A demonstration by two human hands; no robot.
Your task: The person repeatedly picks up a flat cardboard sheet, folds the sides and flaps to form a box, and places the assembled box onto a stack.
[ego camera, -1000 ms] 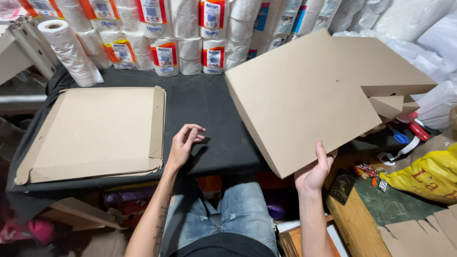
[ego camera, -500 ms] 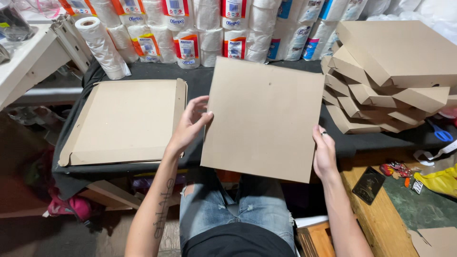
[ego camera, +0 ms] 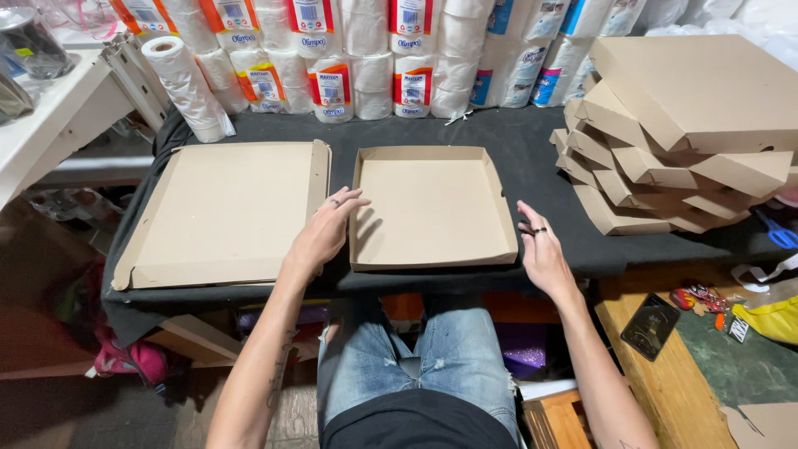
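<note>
I see a black-covered table (ego camera: 532, 141) running across the view, with rolls of wrapped paper (ego camera: 349, 50) lined along its far edge, a stack of folded cardboard boxes (ego camera: 682, 133) on the right and a flat cardboard sheet (ego camera: 224, 212) on the left. In the middle, near the front edge, sits the open cardboard tray (ego camera: 428, 204) with its four low walls standing up. My left hand (ego camera: 324, 229) rests against the tray's left wall with loosely spread fingers, and my right hand (ego camera: 540, 249) lies just beside the right wall, fingers extended and gripping nothing.
</note>
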